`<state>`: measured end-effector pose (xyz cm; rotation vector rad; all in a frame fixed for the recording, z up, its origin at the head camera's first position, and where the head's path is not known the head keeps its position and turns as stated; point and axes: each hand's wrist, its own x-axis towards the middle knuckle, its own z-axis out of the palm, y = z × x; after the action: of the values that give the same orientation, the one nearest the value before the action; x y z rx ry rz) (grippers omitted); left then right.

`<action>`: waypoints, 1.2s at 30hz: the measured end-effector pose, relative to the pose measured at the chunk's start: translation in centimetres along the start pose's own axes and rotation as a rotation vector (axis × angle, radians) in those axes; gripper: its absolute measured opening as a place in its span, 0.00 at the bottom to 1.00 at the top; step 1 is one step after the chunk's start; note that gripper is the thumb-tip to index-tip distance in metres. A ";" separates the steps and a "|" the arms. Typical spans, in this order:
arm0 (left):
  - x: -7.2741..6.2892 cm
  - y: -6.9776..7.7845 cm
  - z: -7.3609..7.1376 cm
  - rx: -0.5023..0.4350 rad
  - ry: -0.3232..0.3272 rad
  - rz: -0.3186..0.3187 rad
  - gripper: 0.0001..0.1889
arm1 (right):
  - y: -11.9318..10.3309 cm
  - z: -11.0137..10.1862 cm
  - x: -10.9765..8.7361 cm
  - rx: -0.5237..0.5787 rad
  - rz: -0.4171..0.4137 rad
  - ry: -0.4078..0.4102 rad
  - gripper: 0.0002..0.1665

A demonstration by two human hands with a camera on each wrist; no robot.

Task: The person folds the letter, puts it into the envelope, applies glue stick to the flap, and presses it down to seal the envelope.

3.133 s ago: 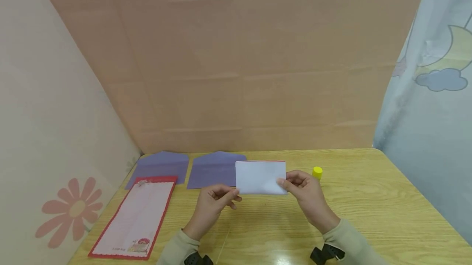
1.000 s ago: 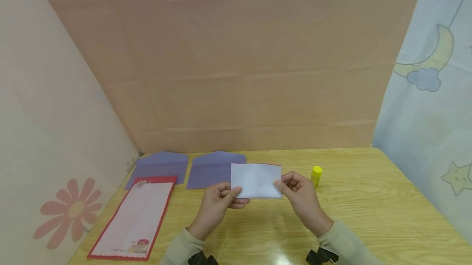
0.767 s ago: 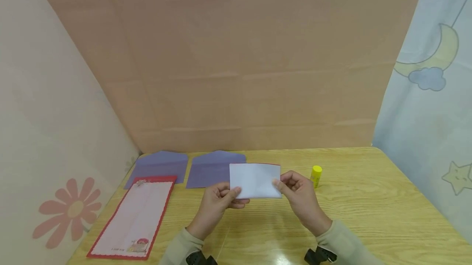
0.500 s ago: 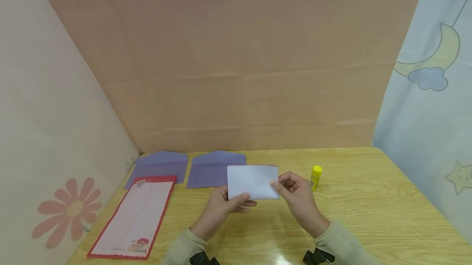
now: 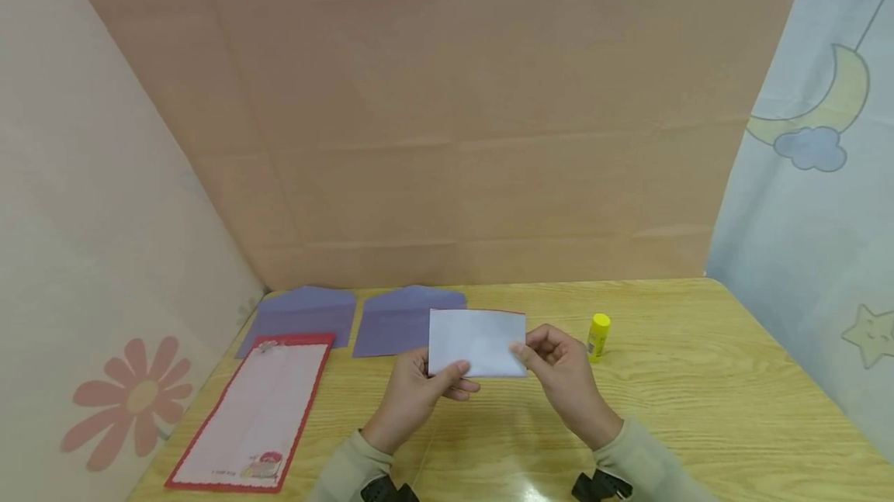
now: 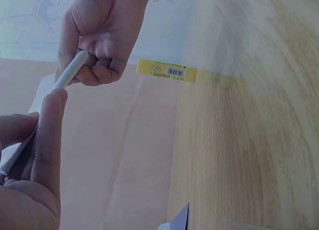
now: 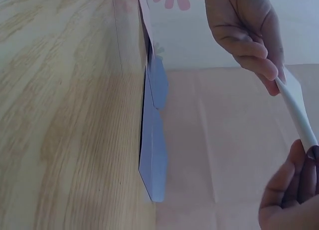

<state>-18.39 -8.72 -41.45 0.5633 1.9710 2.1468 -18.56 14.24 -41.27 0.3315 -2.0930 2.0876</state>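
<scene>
Clearly, both hands share one folded white paper [image 5: 478, 339], raised above the tabletop [image 5: 698, 424] near its middle. Its broad white face is toward the person, and a thin red line shows along its top edge. The left hand [image 5: 408, 393] pinches the lower left corner, thumb flat across the front and fingers tucked behind and below. The right hand [image 5: 569, 386] pinches the right edge, thumb on the face and the other fingers curled behind. In both wrist views the paper appears nearly edge-on, its near edge rounded over like a fold.

Just beyond the right hand, and apart from it, a yellow tube [image 5: 598, 335] stands upright; the left wrist view shows a barcode on its side. Farther back on the left lie two purple envelopes [image 5: 300, 314], side by side with a narrow gap between them, pointed flaps toward the far edge. From the head view, the held paper hides the near right corner of the right-hand envelope. A red-bordered sheet [image 5: 258, 409] lies at the left, its far end overlapping the left-hand envelope; it has a small drawing in the near right corner, with print too small to read.

Behind everything hangs a creased brown backdrop [image 5: 447, 137]. Pale sleeves [image 5: 352, 467] cover the forearms, with a black device [image 5: 602, 486] at each wrist.
</scene>
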 end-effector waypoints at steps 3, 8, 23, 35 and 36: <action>-0.1 -0.1 0.1 -0.005 0.008 0.012 0.19 | 0.1 0.1 0.1 0.024 0.071 -0.050 0.15; 0.0 -0.4 0.5 0.000 0.041 0.026 0.19 | 0.7 0.2 0.0 0.041 0.179 -0.225 0.21; 0.1 0.0 -0.3 0.023 -0.125 -0.090 0.21 | 0.9 -0.2 -0.2 -0.012 0.127 -0.195 0.18; 0.1 -0.8 -1.5 0.084 -0.094 -0.090 0.18 | 1.5 -1.8 0.2 -0.064 0.183 -0.297 0.24; 0.1 -0.9 -1.4 0.061 -0.077 -0.090 0.18 | 1.5 -1.8 0.2 -0.061 0.180 -0.295 0.24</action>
<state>-19.17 -9.87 -42.35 0.5474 1.9869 1.9880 -19.23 16.04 -42.61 0.4858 -2.4304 2.1820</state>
